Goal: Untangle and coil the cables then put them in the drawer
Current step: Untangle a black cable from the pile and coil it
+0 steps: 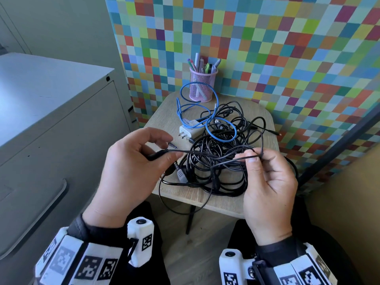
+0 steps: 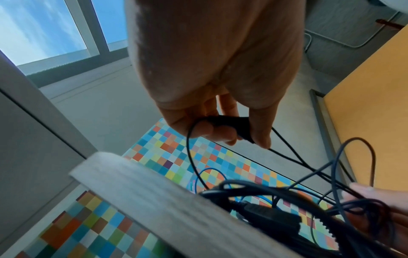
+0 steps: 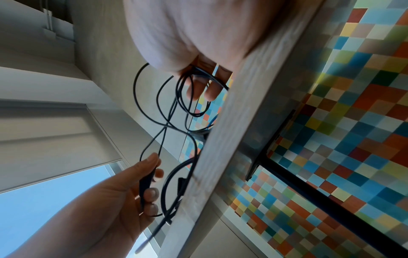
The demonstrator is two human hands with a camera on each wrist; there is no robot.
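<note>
The one thing that mattered was the thin black cable stretched almost level between the two hands, its length running left to right just above the near edge of the small table. The left hand had the free end: thumb and curled fingers pinched the dark plug at the cable's tip, and from there the cord ran rightward, away from that grip, toward the tangle. The right hand gripped the same run at its other end, thumb pressed against the fingers over a loop or two of thin cord; how many strands lay in that pinch I could not tell. Both hands were clenched on cable, neither relaxed.

Behind and below the taut stretch sat the black tangle, piled on the table's near half, with one loop drooping over the near edge. A blue cable lay partly across its far side beside a white charger, and a pink pen cup stood at the far edge. The grey cabinet with its drawer stood to the left, nearer the left hand, still closed.

As I judged it, the held cord still passed into the pile near the right hand, so the plug end would have to be fed through toward the right before any coiling could start
</note>
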